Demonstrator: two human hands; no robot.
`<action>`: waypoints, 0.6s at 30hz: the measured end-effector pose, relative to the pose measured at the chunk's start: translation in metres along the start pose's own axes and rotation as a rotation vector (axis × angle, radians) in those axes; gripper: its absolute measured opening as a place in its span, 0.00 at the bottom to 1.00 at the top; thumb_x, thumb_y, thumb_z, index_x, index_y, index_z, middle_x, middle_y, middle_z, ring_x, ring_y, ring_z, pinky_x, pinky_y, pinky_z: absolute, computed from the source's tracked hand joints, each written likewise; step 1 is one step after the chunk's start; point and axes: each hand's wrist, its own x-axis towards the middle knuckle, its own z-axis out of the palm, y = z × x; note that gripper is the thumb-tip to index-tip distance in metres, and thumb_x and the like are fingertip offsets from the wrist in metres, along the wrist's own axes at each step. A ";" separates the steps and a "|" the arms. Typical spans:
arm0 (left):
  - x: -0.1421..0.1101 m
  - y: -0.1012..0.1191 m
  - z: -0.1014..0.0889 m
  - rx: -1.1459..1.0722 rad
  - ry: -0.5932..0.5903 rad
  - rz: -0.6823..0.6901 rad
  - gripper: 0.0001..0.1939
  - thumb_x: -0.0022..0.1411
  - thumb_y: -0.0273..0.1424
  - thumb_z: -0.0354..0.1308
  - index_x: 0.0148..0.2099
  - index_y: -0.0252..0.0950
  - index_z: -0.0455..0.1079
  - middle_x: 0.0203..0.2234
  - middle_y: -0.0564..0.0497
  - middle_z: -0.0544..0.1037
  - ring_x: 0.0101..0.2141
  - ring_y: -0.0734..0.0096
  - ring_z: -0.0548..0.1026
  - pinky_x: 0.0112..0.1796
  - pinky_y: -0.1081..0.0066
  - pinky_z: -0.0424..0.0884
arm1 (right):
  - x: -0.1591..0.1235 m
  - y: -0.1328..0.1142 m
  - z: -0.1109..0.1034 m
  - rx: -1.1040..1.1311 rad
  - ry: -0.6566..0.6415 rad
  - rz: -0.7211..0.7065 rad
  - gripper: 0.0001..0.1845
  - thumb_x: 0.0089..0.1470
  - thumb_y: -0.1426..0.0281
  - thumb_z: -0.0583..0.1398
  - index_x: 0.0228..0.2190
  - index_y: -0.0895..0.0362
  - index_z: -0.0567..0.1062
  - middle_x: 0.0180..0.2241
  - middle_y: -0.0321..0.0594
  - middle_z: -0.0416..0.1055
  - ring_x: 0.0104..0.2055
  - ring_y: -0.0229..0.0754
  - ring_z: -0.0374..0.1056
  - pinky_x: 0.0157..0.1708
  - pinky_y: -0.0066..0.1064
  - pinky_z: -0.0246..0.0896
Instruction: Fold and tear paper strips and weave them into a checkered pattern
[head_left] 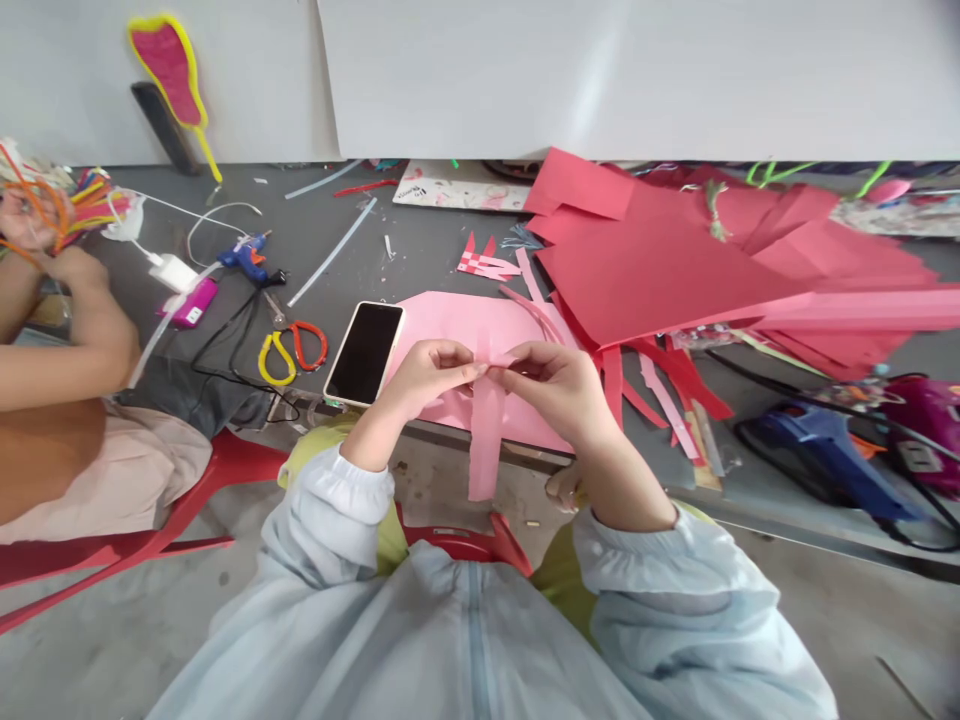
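My left hand [424, 375] and my right hand [551, 380] meet above the table's front edge. Both pinch the top of some pink paper strips [486, 430] that hang down between them toward my lap. Just behind the hands a pink paper sheet [457, 325] lies flat on the grey table [337, 250]. A phone [365, 352] with a dark screen lies right beside my left hand.
Red paper sheets [660, 260] and cut strips pile up at the right. Yellow-and-red scissors [289, 350], a small blue glue gun [247, 257] and a charger lie at the left. A larger blue glue gun [825, 450] sits at the right. Another person's arm [67, 340] holds coloured strips at the far left.
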 end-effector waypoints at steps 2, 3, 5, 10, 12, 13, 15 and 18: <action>0.000 0.001 0.000 -0.014 -0.003 -0.003 0.22 0.43 0.43 0.77 0.26 0.32 0.72 0.20 0.55 0.73 0.24 0.77 0.72 0.28 0.74 0.70 | 0.000 0.001 0.001 0.001 0.001 0.000 0.11 0.40 0.64 0.72 0.24 0.56 0.79 0.22 0.36 0.75 0.24 0.37 0.70 0.27 0.30 0.67; 0.000 0.001 -0.001 -0.024 -0.005 -0.008 0.22 0.42 0.43 0.77 0.26 0.32 0.72 0.20 0.56 0.73 0.24 0.78 0.73 0.28 0.74 0.70 | 0.000 0.001 0.002 0.005 0.001 0.002 0.11 0.40 0.64 0.72 0.24 0.56 0.79 0.22 0.36 0.75 0.24 0.37 0.71 0.27 0.29 0.67; 0.000 0.001 -0.001 -0.045 -0.005 -0.016 0.23 0.41 0.43 0.77 0.26 0.32 0.72 0.20 0.56 0.74 0.23 0.78 0.73 0.27 0.75 0.70 | 0.000 0.002 0.003 0.017 0.001 0.007 0.11 0.39 0.64 0.73 0.24 0.56 0.79 0.22 0.36 0.75 0.24 0.37 0.71 0.27 0.29 0.67; -0.002 -0.001 -0.003 -0.043 -0.013 -0.029 0.23 0.41 0.42 0.77 0.26 0.31 0.72 0.20 0.55 0.74 0.23 0.77 0.73 0.27 0.75 0.70 | -0.002 0.002 0.003 0.036 0.004 0.020 0.12 0.37 0.65 0.74 0.24 0.56 0.80 0.22 0.36 0.76 0.24 0.37 0.71 0.27 0.29 0.67; -0.003 -0.001 -0.003 -0.040 -0.015 -0.030 0.22 0.42 0.42 0.77 0.26 0.31 0.72 0.20 0.55 0.74 0.23 0.78 0.73 0.27 0.76 0.70 | -0.003 0.002 0.003 0.034 0.009 0.031 0.12 0.36 0.65 0.74 0.24 0.56 0.80 0.22 0.36 0.76 0.24 0.37 0.71 0.27 0.29 0.67; -0.003 -0.001 -0.003 -0.039 -0.017 -0.031 0.22 0.42 0.42 0.77 0.26 0.31 0.72 0.20 0.55 0.74 0.23 0.78 0.73 0.27 0.76 0.70 | -0.003 0.002 0.003 0.031 0.012 0.035 0.12 0.36 0.65 0.74 0.24 0.56 0.80 0.22 0.36 0.76 0.24 0.37 0.71 0.27 0.29 0.67; -0.003 -0.001 -0.002 -0.038 -0.018 -0.030 0.22 0.43 0.43 0.77 0.26 0.31 0.72 0.20 0.55 0.74 0.23 0.79 0.73 0.27 0.76 0.70 | -0.004 0.003 0.003 0.018 0.011 0.033 0.11 0.37 0.65 0.73 0.24 0.56 0.80 0.22 0.36 0.75 0.24 0.37 0.70 0.26 0.28 0.67; -0.003 0.000 -0.001 -0.037 -0.022 -0.035 0.22 0.42 0.42 0.77 0.27 0.31 0.73 0.20 0.55 0.74 0.23 0.79 0.72 0.28 0.75 0.70 | -0.004 0.005 0.002 -0.005 0.006 0.020 0.10 0.40 0.64 0.72 0.25 0.56 0.80 0.23 0.36 0.76 0.24 0.36 0.70 0.26 0.29 0.66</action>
